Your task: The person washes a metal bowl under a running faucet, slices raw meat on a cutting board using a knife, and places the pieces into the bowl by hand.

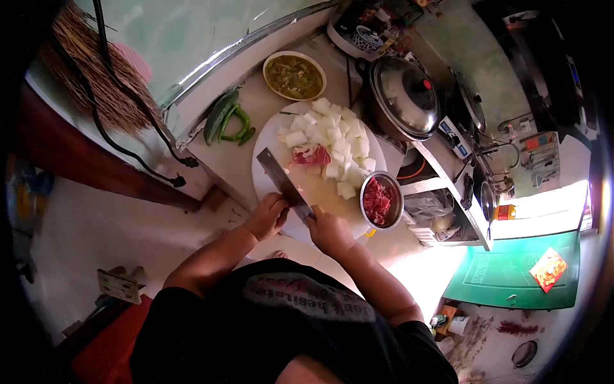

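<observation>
A cleaver [281,179] is gripped by its handle in my right hand [330,233], its blade slanting up and left over the white round cutting board [265,144]. My left hand [267,217] is beside the blade at the board's near left edge, fingers curled; what they hold, if anything, is hidden. A piece of raw meat [311,154] lies beyond the blade, against a heap of white cut chunks [339,141]. At the board's right edge stands a metal bowl [382,200] with cut red meat [378,200] inside.
Green peppers [235,123] lie left of the board. A bowl of greenish food [294,75] stands behind it. At the right are a lidded pot [405,96] and a shelf unit [441,221]. A straw broom [96,70] and black cables hang at the left.
</observation>
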{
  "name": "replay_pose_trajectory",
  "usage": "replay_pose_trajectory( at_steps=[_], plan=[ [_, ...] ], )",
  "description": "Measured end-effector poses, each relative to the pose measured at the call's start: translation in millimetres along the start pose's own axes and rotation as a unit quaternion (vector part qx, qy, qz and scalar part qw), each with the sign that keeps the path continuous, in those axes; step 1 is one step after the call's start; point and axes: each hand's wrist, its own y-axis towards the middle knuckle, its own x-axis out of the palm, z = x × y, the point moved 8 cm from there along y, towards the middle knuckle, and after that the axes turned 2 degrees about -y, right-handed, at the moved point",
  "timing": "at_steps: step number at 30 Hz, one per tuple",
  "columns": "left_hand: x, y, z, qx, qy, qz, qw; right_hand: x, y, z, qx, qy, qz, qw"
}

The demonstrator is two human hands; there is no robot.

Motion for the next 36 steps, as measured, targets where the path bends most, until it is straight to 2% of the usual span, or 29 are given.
replay_pose_trajectory(
  at_steps=[1, 5, 11, 13, 17, 18, 20, 22, 24, 27, 29, 33, 36],
  plan=[
    [2, -2, -2, 0.002, -0.003, -0.003, 1.0, 9, 1, 3, 0.024, -0.006, -0.032, 0.999],
    [-1, 1, 5, 0.016, 0.021, -0.001, 1.0, 15, 11, -4, 0.037, 0.024, -0.044, 0.998],
    [-1, -2, 5, 0.006, 0.051, -0.009, 0.999, 21, 27, -3, 0.024, 0.022, -0.007, 0.999],
    [3, 3, 1, -0.013, 0.028, -0.038, 0.999, 10, 23, 13, 0.052, 0.064, 0.043, 0.996],
    [14, 19, 4, -0.051, -0.015, -0.037, 0.998, -4, 11, 25, 0.093, 0.054, 0.031, 0.994],
    [15, 20, 6, -0.038, 0.008, -0.002, 0.999, -8, 6, 23, 0.094, 0.052, 0.029, 0.994],
    [13, 20, 5, -0.025, 0.033, 0.038, 0.998, -16, 3, 18, 0.065, 0.047, 0.037, 0.996],
    [12, 14, 1, -0.051, -0.018, 0.015, 0.998, -14, -1, 20, 0.068, 0.05, 0.035, 0.996],
    [16, 8, -5, -0.047, -0.009, 0.012, 0.999, -6, -5, 24, 0.075, 0.055, 0.031, 0.995],
    [20, 4, -8, -0.028, 0.017, 0.008, 0.999, -1, -5, 21, 0.044, -0.02, 0.02, 0.999],
    [19, 4, -6, -0.02, 0.036, 0.004, 0.999, 2, -4, 20, 0.082, 0.008, -0.046, 0.996],
    [13, 7, 3, -0.024, 0.06, -0.016, 0.998, 13, 11, 8, 0.069, 0.018, -0.066, 0.995],
    [12, 10, 8, -0.008, 0.089, -0.009, 0.996, 29, 31, 7, 0.017, -0.01, -0.033, 0.999]
  ],
)
